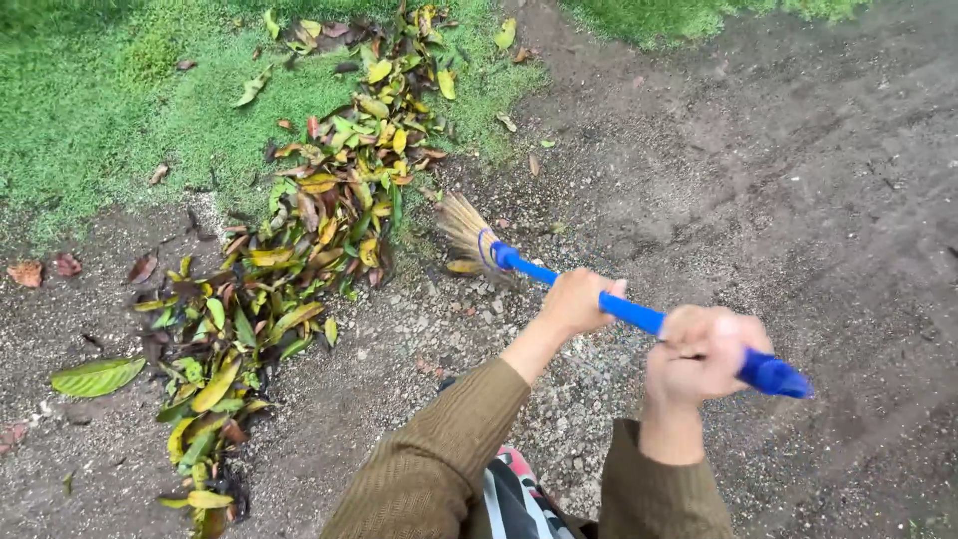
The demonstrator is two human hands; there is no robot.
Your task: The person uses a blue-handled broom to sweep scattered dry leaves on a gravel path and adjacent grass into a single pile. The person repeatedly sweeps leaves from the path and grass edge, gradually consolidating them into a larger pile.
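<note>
1. At the upper left of the frame lies a patch of short green grass [90,110], soft and mossy in look, bordering bare ground.
2. Left of centre, a long pile of leaves [299,240] runs from the top of the frame down to the lower left: yellow, green and brown, flat and glossy, some curled. One large green leaf [97,376] lies apart at the far left.
3. At centre, the broom [559,279] points its straw-coloured bristles [464,228] up and left, just beside the right edge of the pile. Its blue plastic handle slants from centre down to the right, so its long axis aims at the leaves.
4. The left hand [579,299] is clenched around the handle lower on the shaft, nearer the bristles and the leaves.
5. The right hand [704,354] is clenched around the handle near its upper end, at centre right, further from the pile.
6. Both arms wear brown ribbed sleeves [439,459].
7. Across the right of the frame spreads dark, damp soil [798,180] with fine gravel, rough and grainy.
</note>
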